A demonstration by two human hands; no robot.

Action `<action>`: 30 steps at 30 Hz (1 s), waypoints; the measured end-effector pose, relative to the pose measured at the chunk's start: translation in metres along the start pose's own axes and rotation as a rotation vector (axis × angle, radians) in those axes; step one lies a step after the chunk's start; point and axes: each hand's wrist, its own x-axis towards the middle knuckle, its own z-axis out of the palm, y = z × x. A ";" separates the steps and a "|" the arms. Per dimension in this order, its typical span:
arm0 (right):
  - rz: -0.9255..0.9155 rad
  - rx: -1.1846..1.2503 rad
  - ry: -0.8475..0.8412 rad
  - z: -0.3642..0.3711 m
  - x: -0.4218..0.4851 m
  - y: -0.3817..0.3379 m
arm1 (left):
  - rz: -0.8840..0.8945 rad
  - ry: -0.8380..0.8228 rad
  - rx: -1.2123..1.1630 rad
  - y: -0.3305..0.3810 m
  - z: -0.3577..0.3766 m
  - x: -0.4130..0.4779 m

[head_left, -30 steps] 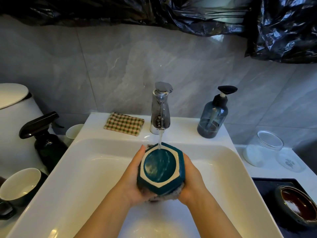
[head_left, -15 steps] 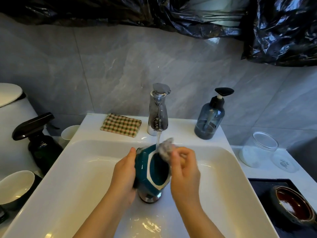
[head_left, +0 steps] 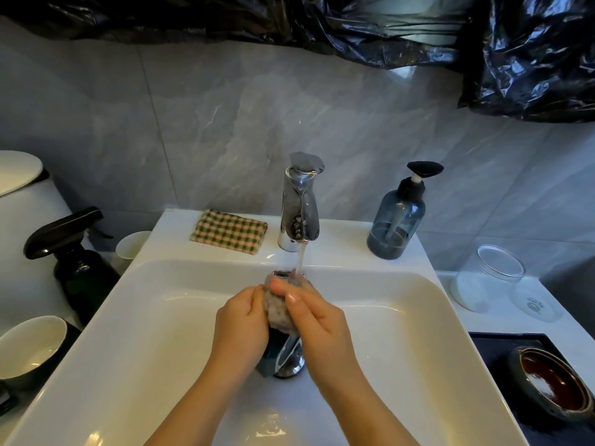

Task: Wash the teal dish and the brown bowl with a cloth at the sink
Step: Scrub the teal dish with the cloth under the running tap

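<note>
My left hand [head_left: 241, 320] and my right hand [head_left: 318, 320] both grip a wadded grey cloth [head_left: 277, 309] between them, over the middle of the white sink [head_left: 145, 333]. Water from the chrome faucet [head_left: 301, 207] runs onto the top of the cloth. Only a dark sliver of the teal dish [head_left: 266, 355] shows, low in the basin beside the drain and mostly hidden under my left hand; I cannot tell whether a hand touches it. The brown bowl [head_left: 553, 387] sits upright on a dark mat at the right, away from both hands.
A checked cloth [head_left: 228, 231] lies on the sink's back ledge, left of the faucet. A soap pump bottle [head_left: 397, 226] stands to its right. A glass jar [head_left: 486, 278] sits on the right counter. A spray bottle [head_left: 74, 262] and a white-lined bowl [head_left: 30, 346] are at the left.
The teal dish has left my hands and dropped low into the basin. My left hand moved from the dish to the cloth, and both hands now hold the cloth under the stream.
</note>
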 end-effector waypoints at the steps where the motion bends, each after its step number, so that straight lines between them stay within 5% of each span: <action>1: 0.004 -0.040 -0.005 -0.001 0.005 0.000 | -0.004 -0.003 0.008 -0.001 -0.001 0.000; 5: 0.127 -0.013 0.027 -0.011 0.021 0.005 | 0.047 -0.015 0.036 0.006 -0.002 -0.001; 10: -0.081 -0.179 0.016 0.006 0.007 0.005 | 0.108 -0.034 0.140 0.011 0.005 0.014; 15: 0.196 0.064 0.078 -0.010 0.022 0.010 | 0.110 0.015 0.158 0.007 0.008 0.008; 21: -0.052 -0.133 -0.027 0.004 0.003 0.009 | 0.147 0.002 0.093 -0.002 0.000 0.007; 26: 0.134 0.107 0.100 -0.016 0.015 0.003 | 0.233 -0.029 0.070 0.002 -0.005 0.004; 30: -0.011 -0.092 0.091 -0.011 0.006 0.002 | 0.272 -0.087 0.025 -0.002 -0.003 0.006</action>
